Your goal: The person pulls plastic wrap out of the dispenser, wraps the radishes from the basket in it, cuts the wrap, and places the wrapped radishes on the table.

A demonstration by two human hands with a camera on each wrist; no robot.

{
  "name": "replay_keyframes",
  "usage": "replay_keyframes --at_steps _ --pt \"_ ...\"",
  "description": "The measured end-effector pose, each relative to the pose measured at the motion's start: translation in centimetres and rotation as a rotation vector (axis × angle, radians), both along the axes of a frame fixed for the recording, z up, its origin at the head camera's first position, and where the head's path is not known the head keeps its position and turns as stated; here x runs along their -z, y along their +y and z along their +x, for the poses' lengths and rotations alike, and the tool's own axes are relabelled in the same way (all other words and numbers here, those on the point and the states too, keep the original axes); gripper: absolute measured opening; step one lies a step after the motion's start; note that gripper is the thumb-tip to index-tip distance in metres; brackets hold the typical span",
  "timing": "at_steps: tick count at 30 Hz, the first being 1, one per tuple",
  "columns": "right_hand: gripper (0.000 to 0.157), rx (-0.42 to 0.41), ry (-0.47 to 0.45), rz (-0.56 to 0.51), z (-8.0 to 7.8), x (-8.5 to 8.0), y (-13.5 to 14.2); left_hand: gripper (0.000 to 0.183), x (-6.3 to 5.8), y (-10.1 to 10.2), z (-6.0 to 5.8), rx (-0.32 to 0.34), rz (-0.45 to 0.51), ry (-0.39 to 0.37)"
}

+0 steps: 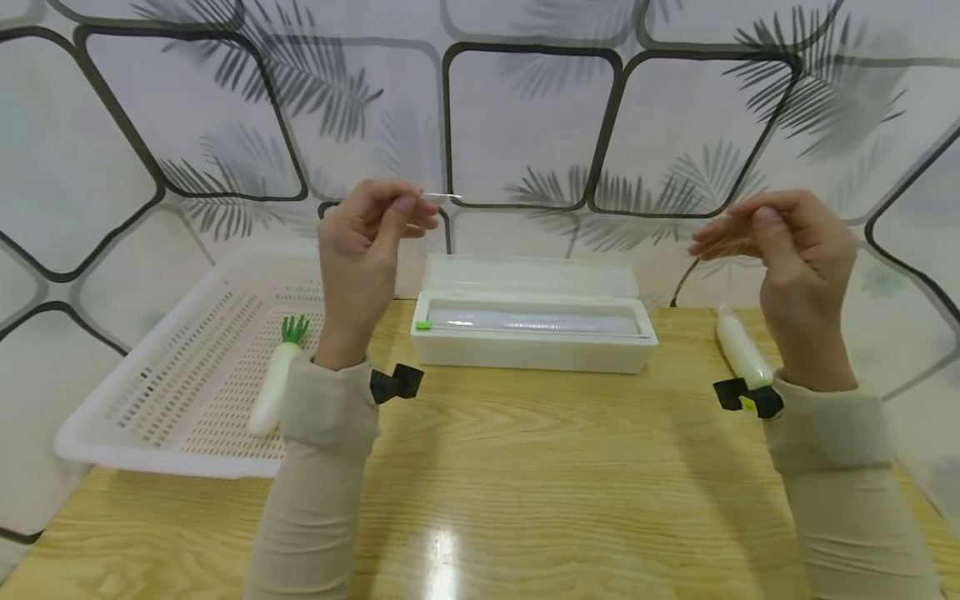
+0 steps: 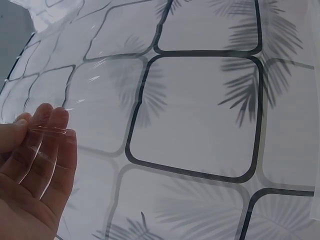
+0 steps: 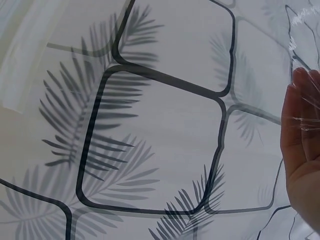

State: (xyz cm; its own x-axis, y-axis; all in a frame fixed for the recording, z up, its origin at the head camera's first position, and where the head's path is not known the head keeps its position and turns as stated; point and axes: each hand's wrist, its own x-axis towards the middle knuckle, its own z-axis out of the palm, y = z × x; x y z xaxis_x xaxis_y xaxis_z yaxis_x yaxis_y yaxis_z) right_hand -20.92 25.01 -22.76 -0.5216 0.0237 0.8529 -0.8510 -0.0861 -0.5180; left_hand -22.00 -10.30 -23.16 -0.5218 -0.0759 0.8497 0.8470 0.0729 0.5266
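Observation:
Both hands are raised above the table in the head view, well apart. My left hand (image 1: 371,242) pinches a clear sheet of plastic wrap (image 2: 50,131) between thumb and fingers; a bright edge of the wrap shows just right of the fingertips. My right hand (image 1: 802,258) pinches the wrap (image 3: 307,120) on the other side, its fingers seen through the film in the right wrist view. Most of the sheet is too clear to make out. Between and below the hands stands a white plastic wrap dispenser (image 1: 532,354) with its lid up, a roll (image 1: 532,321) inside and a green slider (image 1: 423,326).
At the left a white perforated basket (image 1: 150,461) holds a white radish (image 1: 272,387) with a green top, partly behind the left sleeve. Another white radish (image 1: 738,346), seemingly wrapped in film, lies near the right wrist. The wooden table (image 1: 555,483) meets a patterned wall (image 1: 525,125).

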Motion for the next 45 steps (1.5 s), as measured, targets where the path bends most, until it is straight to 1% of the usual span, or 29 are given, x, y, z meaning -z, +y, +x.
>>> replay_keyframes --at_steps 3,5,9,12,15,19,20,22,25,27,30,33,35,36,38,40,41,43,45 --pt "0.018 -0.029 0.007 -0.044 0.3 0.0 0.0 0.008 0.0 -0.1 0.3 0.01 -0.005 0.005" --pt "0.018 -0.047 0.006 -0.05 0.6 0.1 0.0 0.007 0.2 -0.2 0.6 0.022 -0.013 0.007" --pt "0.019 -0.081 0.006 -0.012 1.4 0.6 0.2 0.006 0.6 -0.5 1.4 0.041 -0.026 0.019" --pt "0.021 -0.079 0.023 0.034 2.3 0.9 0.4 0.006 0.9 -0.8 2.1 0.059 -0.039 0.03" --pt "0.022 -0.105 0.049 0.059 3.1 1.3 0.4 0.006 1.4 -1.2 2.7 0.09 -0.058 0.031" --pt "0.021 -0.186 0.073 0.081 4.2 2.0 0.5 0.005 2.0 -2.0 3.8 0.147 -0.104 0.019" --pt "0.02 -0.189 0.069 0.095 4.4 2.2 0.5 0.006 2.2 -2.2 4.1 0.156 -0.119 0.015" --pt "0.019 -0.222 0.068 0.106 4.8 2.5 0.6 0.006 2.5 -2.5 4.6 0.175 -0.148 0.009" --pt "0.019 -0.249 0.065 0.126 5.4 3.1 0.9 0.006 3.0 -2.8 5.2 0.206 -0.186 0.009" --pt "0.019 -0.288 0.058 0.142 5.7 3.5 1.1 0.006 3.3 -3.0 5.5 0.229 -0.216 0.015" --pt "0.02 -0.339 0.044 0.194 6.2 4.2 1.4 0.007 4.0 -3.3 6.0 0.29 -0.254 0.024" --pt "0.02 -0.398 0.031 0.248 6.7 4.8 1.7 0.012 4.8 -3.6 6.4 0.352 -0.317 0.041" --pt "0.021 -0.441 0.031 0.286 6.9 5.2 1.8 0.016 5.5 -3.8 6.7 0.386 -0.375 0.053" --pt "0.021 -0.438 0.022 0.317 7.0 5.5 2.1 0.019 5.8 -3.9 6.8 0.399 -0.409 0.051" --pt "0.021 -0.458 0.002 0.371 7.1 6.1 2.5 0.02 6.5 -4.0 7.1 0.421 -0.478 0.045" --pt "0.021 -0.475 -0.024 0.435 7.2 6.7 3.0 0.011 7.1 -4.2 7.4 0.456 -0.544 0.007" --pt "0.021 -0.471 -0.036 0.472 7.2 7.1 3.3 0.01 7.4 -4.3 7.6 0.478 -0.575 -0.019" --pt "0.021 -0.466 -0.05 0.541 7.3 7.8 3.8 0.021 8.0 -4.5 7.9 0.516 -0.623 -0.049" --pt "0.025 -0.443 -0.085 0.623 7.5 8.4 4.2 0.034 8.6 -4.7 8.0 0.547 -0.662 -0.079"
